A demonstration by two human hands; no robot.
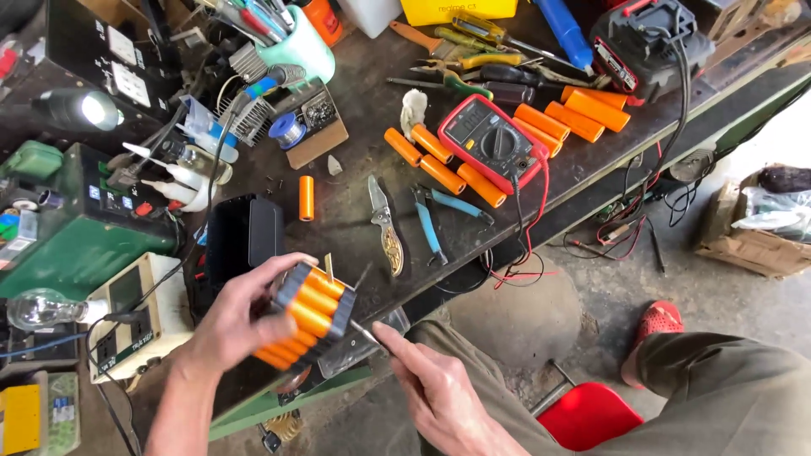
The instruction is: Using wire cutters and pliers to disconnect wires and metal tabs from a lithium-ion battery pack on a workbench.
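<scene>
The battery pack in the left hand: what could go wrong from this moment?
1. The right hand holds a thin metal tool at the battery pack; it might bridge bare contacts and short the cells.
2. The left hand holds the pack over the bench edge; a slip could drop it.
3. Loose orange cells lie near the multimeter's leads and the folding knife.

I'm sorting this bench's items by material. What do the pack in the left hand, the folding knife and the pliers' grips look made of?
The battery pack: orange cells, apparently glossy plastic-wrapped, in dark end frames that look like matte plastic. The folding knife: bright blade, likely steel; its patterned handle gleams like brass-toned metal, though that is uncertain. The pliers: light blue grips, probably soft plastic or rubber, over dark metal jaws.
</scene>
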